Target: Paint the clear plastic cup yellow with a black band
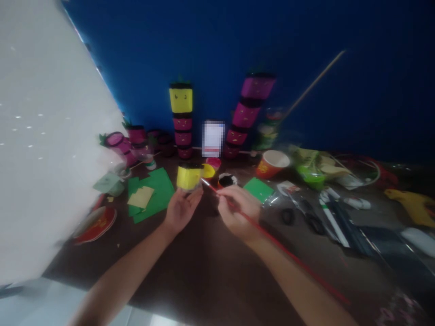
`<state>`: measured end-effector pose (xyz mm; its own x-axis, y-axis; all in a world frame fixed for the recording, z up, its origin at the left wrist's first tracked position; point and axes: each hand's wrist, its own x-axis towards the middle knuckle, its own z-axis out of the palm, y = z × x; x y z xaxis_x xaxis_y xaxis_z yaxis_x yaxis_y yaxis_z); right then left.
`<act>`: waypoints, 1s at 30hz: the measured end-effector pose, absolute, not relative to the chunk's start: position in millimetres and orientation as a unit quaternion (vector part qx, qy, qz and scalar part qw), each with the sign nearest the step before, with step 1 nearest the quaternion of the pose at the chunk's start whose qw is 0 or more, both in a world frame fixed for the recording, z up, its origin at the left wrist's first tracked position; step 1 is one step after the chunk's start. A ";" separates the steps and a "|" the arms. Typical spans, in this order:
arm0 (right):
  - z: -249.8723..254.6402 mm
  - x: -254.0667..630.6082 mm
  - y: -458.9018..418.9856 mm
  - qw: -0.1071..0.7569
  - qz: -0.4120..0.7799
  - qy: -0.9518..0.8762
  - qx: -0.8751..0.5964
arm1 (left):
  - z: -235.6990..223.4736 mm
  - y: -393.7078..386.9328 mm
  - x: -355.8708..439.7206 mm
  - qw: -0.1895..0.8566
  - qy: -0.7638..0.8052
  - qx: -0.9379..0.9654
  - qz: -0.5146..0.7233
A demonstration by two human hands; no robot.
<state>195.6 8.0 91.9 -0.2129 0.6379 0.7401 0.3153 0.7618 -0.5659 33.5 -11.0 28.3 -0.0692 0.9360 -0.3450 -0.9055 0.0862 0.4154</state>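
My left hand (183, 207) holds up a yellow painted cup (188, 178) with a dark band along its top edge, fingers closed under and behind it. A long red-handled paintbrush (258, 222) is pinched in my right hand (239, 209). The tip of the brush points at the cup's right side; whether it touches cannot be made out. Just behind my right hand stands a small pot of black paint (227, 180). Pots of yellow paint (208, 170) and pink paint (213, 162) sit beyond the cup.
Stacked painted cups with faces, one topped yellow (181, 98) and one purple (244, 115), stand against the blue wall. Green paper (161, 192) lies at left. An orange paper cup (273, 164), scissors (311, 217), white marker (335, 222) and yellow glue gun (411, 206) are at right.
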 end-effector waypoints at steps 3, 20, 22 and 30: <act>90.6 195.4 7.4 0.526 0.166 -0.781 -0.293 | 29.1 -9.2 34.3 0.668 0.287 0.006 0.687; 83.9 190.8 3.8 0.533 0.176 -0.783 -0.268 | 35.1 -8.1 38.0 0.643 0.300 -0.010 0.705; 84.1 190.4 3.2 0.522 0.184 -0.789 -0.269 | 36.1 -8.4 38.1 0.640 0.309 -0.014 0.704; 84.8 189.5 1.7 0.530 0.184 -0.780 -0.278 | 35.2 -7.6 37.4 0.641 0.295 -0.009 0.708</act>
